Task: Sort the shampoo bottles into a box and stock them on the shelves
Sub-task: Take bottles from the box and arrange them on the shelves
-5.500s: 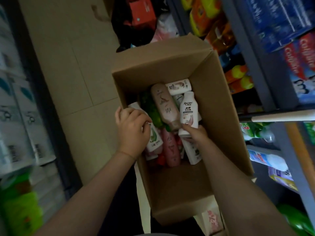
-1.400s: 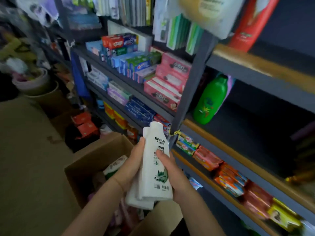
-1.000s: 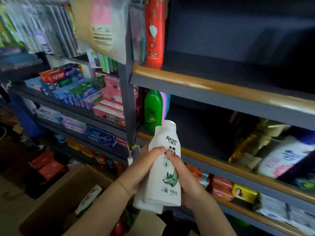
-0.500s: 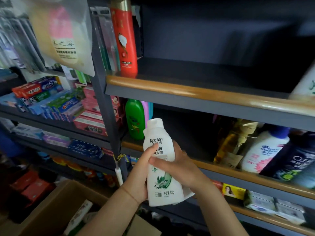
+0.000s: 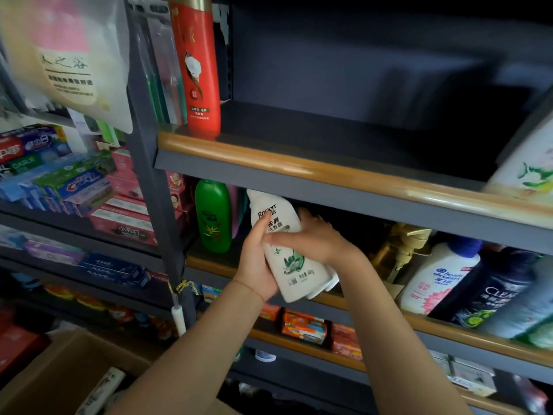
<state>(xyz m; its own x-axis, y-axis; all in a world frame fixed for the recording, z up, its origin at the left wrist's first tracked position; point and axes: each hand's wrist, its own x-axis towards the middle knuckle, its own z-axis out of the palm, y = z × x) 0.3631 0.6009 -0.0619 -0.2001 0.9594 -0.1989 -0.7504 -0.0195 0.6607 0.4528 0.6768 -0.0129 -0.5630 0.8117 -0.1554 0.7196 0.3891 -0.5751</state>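
Head view looks at a grey shelf unit with wooden edge strips. Both hands hold white shampoo bottles (image 5: 287, 250) at the mouth of the middle shelf (image 5: 434, 322): the left hand (image 5: 256, 265) wraps the lower left side of the front bottle, and the right hand (image 5: 314, 238) curls over it from the right, its fingers across the label. A second white bottle edge shows just behind the first. The front bottle tilts, its cap up and to the left, just beside an upright green bottle (image 5: 213, 217) on that shelf. A red bottle (image 5: 197, 67) stands on the shelf above. A cardboard box (image 5: 54, 381) sits at lower left with a pale bottle visible inside
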